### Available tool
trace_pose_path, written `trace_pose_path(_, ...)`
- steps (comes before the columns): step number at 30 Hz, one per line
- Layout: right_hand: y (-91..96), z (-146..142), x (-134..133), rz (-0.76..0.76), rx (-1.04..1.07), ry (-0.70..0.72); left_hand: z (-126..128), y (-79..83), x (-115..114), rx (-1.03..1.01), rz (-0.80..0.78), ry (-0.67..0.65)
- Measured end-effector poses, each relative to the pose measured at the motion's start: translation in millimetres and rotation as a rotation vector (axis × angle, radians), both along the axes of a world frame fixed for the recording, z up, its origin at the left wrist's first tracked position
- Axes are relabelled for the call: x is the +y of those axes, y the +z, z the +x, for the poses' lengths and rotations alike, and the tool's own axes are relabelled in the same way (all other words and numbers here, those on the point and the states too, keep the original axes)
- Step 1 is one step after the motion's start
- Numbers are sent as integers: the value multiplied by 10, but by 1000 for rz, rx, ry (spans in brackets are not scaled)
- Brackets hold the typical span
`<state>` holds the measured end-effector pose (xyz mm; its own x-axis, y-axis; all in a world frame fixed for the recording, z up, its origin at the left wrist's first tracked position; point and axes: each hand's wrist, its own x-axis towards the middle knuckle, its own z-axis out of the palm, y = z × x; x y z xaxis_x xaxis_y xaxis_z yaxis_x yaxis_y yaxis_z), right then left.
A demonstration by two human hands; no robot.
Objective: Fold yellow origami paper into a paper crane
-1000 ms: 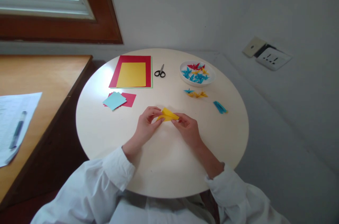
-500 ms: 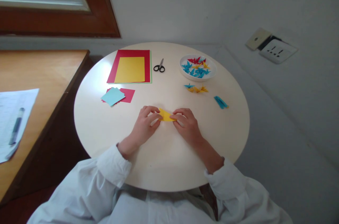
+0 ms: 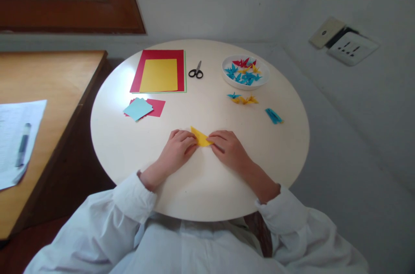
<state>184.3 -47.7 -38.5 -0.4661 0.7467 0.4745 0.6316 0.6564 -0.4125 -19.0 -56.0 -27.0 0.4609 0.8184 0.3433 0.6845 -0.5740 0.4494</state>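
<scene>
A small yellow sheet of origami paper (image 3: 202, 139), folded to a triangle-like shape, is held between my hands just above or on the white round table (image 3: 207, 187). My left hand (image 3: 179, 146) pinches its left side, fingers together. At the right corner, my right hand (image 3: 231, 148) grips it between thumb and fingers. One pointed corner of the paper sticks up beside the left fingertips. The parts of the paper under the fingers are hidden.
Toward the back right stands a white dish (image 3: 245, 85) of folded paper cranes. Yellow and blue cranes (image 3: 245, 100) and blue folded strips (image 3: 274, 116) lie before it. Scissors (image 3: 196, 71), large coloured sheets (image 3: 158, 76) and small squares (image 3: 138, 109) lie further left. A wooden desk (image 3: 65, 79) adjoins.
The yellow paper has turned, so a pointed corner now shows at its upper left. My fingers have closed in more flatly on it. The whole view has tilted slightly downward.
</scene>
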Motion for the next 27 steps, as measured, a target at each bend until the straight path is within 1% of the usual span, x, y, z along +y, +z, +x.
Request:
trace_pose_path(4, 5, 20, 3, -9, 22, -11, -3, -38, 10, -34, -13, 21)
trace_pose_path(9, 1, 25, 27, -72, 24, -41, -5, -55, 40, -115, -53, 72)
trace_pose_path(16, 23, -1, 56, -135, 53, -62, 3, -75, 83, -251, -112, 93)
trace_pose_path(24, 86, -54, 100, -286, 123, -106, 23, -54, 76, -234, -194, 164)
trace_pose_path(27, 85, -74, 111, -303, 136, -122, 31, -36, 72, -217, -215, 179)
